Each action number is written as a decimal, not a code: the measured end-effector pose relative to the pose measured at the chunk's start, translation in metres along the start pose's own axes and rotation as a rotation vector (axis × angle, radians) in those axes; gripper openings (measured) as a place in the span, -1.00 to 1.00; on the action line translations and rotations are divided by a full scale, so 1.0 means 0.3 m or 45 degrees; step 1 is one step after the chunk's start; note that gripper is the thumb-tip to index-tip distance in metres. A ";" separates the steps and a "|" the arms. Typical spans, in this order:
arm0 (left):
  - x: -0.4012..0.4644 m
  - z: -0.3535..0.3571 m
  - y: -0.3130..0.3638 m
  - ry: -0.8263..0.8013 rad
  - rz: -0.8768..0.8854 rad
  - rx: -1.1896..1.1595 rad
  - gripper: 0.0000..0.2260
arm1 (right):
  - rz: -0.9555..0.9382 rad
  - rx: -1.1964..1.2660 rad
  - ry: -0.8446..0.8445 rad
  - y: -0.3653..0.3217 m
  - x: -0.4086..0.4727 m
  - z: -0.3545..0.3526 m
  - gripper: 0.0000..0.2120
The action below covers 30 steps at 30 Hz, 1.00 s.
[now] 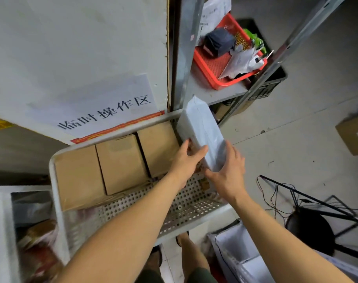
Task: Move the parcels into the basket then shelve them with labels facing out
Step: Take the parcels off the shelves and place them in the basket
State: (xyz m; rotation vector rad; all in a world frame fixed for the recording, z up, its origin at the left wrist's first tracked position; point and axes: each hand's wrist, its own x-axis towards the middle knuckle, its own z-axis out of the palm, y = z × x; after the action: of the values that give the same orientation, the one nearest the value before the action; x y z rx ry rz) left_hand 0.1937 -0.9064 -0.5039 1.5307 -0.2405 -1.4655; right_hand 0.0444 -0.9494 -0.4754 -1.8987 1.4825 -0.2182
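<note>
— While the white perforated basket [121,203] fills the lower frame, what do you see in it?

— I see three brown cardboard boxes [121,164] standing side by side along its far wall.

— And the parcel?

— I have a long parcel [202,133] in pale grey plastic wrap, held above the basket's right far corner. Its long axis runs away from me, far end toward the metal shelf [210,92]. No label visible.

— Hands?

— My left hand [186,158] and right hand [229,172] both curl round its near end.
</note>
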 end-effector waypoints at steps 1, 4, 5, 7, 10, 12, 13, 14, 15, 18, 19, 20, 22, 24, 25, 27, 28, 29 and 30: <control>0.020 -0.006 -0.015 0.025 -0.005 -0.015 -0.39 | 0.029 0.038 -0.052 0.005 0.016 0.007 0.06; 0.051 -0.030 -0.046 0.129 0.021 -0.038 -0.52 | 0.145 0.306 -0.248 0.028 0.074 0.017 -0.05; 0.063 -0.039 -0.057 0.145 0.029 -0.026 -0.48 | 0.191 0.378 -0.279 0.036 0.098 0.017 -0.13; 0.081 -0.045 -0.067 0.167 0.046 0.031 -0.39 | 0.267 0.439 -0.296 0.052 0.150 0.005 -0.31; 0.101 -0.033 -0.068 0.229 0.074 0.080 -0.36 | 0.234 0.457 -0.289 0.064 0.202 -0.013 -0.49; 0.115 -0.036 -0.075 0.287 0.094 0.126 -0.36 | 0.207 0.466 -0.265 0.075 0.215 -0.004 -0.50; 0.125 -0.043 -0.079 0.324 0.106 0.188 -0.36 | 0.199 0.470 -0.267 0.079 0.216 0.007 -0.50; 0.135 -0.054 -0.085 0.360 0.116 0.271 -0.36 | 0.190 0.473 -0.274 0.083 0.215 0.024 -0.50; 0.146 -0.064 -0.090 0.387 0.124 0.350 -0.35 | 0.180 0.465 -0.283 0.087 0.212 0.044 -0.49; 0.161 -0.067 -0.093 0.431 0.125 0.487 -0.36 | 0.194 0.409 -0.273 0.091 0.204 0.097 -0.46; 0.161 -0.062 -0.089 0.455 0.114 0.512 -0.37 | 0.208 0.383 -0.262 0.092 0.206 0.106 -0.46; 0.161 -0.059 -0.084 0.477 0.096 0.526 -0.37 | 0.216 0.356 -0.256 0.092 0.210 0.111 -0.46; 0.169 -0.064 -0.082 0.500 0.073 0.579 -0.35 | 0.211 0.321 -0.267 0.090 0.221 0.112 -0.46; 0.171 -0.078 -0.077 0.486 0.059 0.632 -0.33 | 0.200 0.295 -0.289 0.080 0.228 0.105 -0.46; 0.168 -0.086 -0.072 0.474 0.054 0.648 -0.33 | 0.196 0.271 -0.300 0.072 0.226 0.100 -0.46; 0.146 -0.101 -0.056 0.442 0.054 0.672 -0.33 | 0.165 0.214 -0.319 0.055 0.218 0.092 -0.47; 0.129 -0.108 -0.044 0.423 0.063 0.687 -0.35 | 0.133 0.182 -0.325 0.043 0.211 0.086 -0.47; 0.106 -0.118 -0.030 0.404 0.077 0.702 -0.39 | 0.095 0.148 -0.333 0.029 0.201 0.079 -0.47; 0.083 -0.132 -0.015 0.399 0.098 0.720 -0.43 | 0.050 0.115 -0.341 0.011 0.191 0.070 -0.46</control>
State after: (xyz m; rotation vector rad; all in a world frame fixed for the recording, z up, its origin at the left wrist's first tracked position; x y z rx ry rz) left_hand 0.2316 -0.9023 -0.5313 2.1499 -0.5511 -1.1229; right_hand 0.0717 -0.9925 -0.5090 -1.7489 1.3062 -0.0113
